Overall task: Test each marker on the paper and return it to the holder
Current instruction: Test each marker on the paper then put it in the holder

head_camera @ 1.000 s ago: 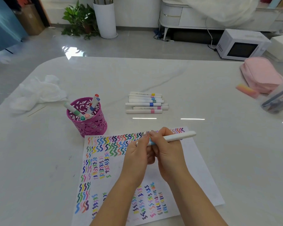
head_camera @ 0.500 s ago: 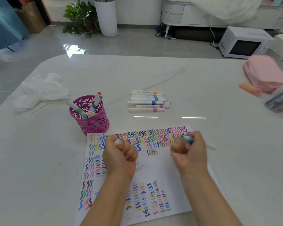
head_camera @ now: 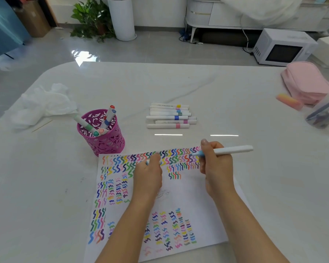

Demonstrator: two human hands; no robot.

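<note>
A white sheet of paper (head_camera: 188, 194) covered in coloured squiggles lies in front of me. My right hand (head_camera: 216, 168) grips an uncapped white marker (head_camera: 230, 150), its light-blue tip pointing left over the upper rows of squiggles. My left hand (head_camera: 148, 173) rests on the paper with the marker's cap (head_camera: 147, 162) pinched in its curled fingers. A magenta cut-out holder (head_camera: 103, 133) stands at the paper's upper left corner with three markers in it. Several capped white markers (head_camera: 170, 115) lie in a pile beyond the paper.
Crumpled white tissue (head_camera: 44, 105) lies at the far left with a thin stick beside it. A pink pouch (head_camera: 308, 82), an orange-pink eraser (head_camera: 289, 101) and a clear container (head_camera: 325, 112) sit at the right edge of the white table (head_camera: 46, 177).
My hands pulled the cap off the marker and moved apart. The right hand has since turned the marker so its tip points left over the paper; the left hand shifted right onto the paper.
</note>
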